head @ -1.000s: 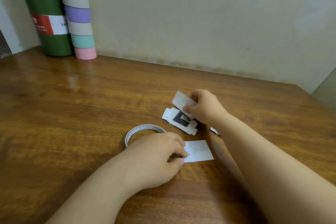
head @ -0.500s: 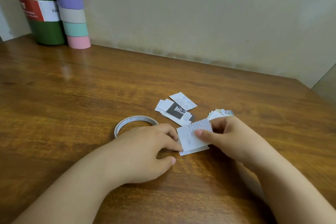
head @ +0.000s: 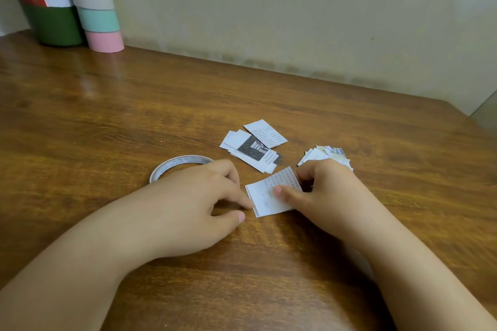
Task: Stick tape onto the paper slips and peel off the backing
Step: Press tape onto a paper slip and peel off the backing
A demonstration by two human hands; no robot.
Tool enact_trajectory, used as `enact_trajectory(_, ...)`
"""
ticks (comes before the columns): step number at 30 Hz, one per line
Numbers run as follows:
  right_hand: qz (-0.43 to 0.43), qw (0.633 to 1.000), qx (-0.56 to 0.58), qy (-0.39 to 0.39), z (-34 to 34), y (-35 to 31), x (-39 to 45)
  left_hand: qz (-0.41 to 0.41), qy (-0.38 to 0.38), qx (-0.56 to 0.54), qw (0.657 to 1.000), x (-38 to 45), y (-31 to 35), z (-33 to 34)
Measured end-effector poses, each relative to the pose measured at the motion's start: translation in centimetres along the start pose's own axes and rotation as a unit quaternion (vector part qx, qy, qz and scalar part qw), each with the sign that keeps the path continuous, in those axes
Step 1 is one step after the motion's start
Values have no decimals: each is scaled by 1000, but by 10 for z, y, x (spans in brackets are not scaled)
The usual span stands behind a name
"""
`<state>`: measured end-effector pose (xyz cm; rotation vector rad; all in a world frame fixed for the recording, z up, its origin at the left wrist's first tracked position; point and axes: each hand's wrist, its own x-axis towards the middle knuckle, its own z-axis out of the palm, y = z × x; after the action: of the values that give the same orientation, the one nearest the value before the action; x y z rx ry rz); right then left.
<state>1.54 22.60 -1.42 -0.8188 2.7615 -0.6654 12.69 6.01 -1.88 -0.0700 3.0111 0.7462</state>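
Glossy wood-grain tabletop (head: 134, 105) with soft reflections, matt printed paper slips (head: 252, 146), smooth white tape roll (head: 172, 166), matt green bottle (head: 51, 24), matt pastel rolls (head: 99, 19)

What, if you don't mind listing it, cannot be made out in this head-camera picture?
- Tape roll: the near part is hidden behind the left hand.
- Held slip: the print is too small to read, and the right hand covers its right edge.
- Second pile of slips: partly behind the right hand.
- Green bottle: its top is cut off by the frame edge.
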Motion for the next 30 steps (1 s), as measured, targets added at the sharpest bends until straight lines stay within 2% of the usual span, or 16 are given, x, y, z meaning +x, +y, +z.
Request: enact_trajectory(30,-16,1000,-8,11,3,-5,-1,-8,19,-7,1000,-1,1,0)
